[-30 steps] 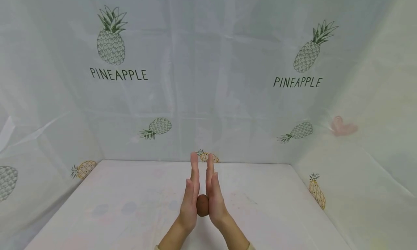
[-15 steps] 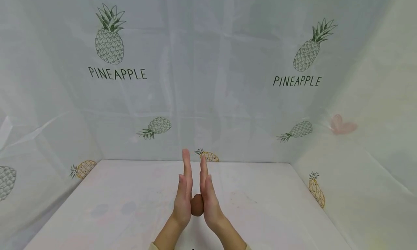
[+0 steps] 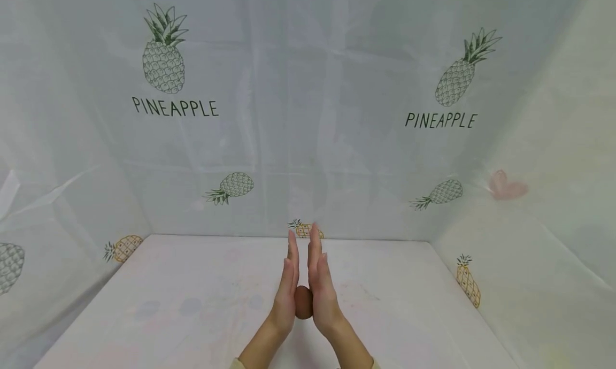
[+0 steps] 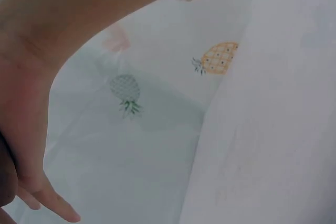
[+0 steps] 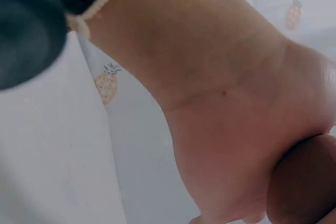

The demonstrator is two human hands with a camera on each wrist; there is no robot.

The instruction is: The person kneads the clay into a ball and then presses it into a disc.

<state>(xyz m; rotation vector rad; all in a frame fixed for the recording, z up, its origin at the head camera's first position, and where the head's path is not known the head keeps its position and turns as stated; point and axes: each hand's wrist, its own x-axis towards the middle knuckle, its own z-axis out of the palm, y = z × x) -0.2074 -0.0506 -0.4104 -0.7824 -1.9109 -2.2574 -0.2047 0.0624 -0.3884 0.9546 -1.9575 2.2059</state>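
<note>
A smooth brown ball of modelling clay [image 3: 303,303] is pressed between two upright palms in the head view, near the bottom middle. On its left side is my left hand [image 3: 286,294], fingers straight and pointing away. My right hand [image 3: 324,297] flattens against the other side, its fingertips reaching slightly farther than the left ones. Both thumbs extend along the hands. In the right wrist view the clay ball [image 5: 303,182] sits against the palm at the lower right. Only a sliver of the clay ball [image 4: 6,179] enters the left wrist view.
Beneath the hands lies a white tabletop [image 3: 202,283] with faint coloured blotches. A pale sheet printed with pineapples [image 3: 308,117] hangs behind it and along both sides. Light sleeves end at the forearms.
Both hands shifted left, then back right, with the clay between them. The left fingertips reached farther half a second ago; now the right ones do. The clay looked lumpier then.
</note>
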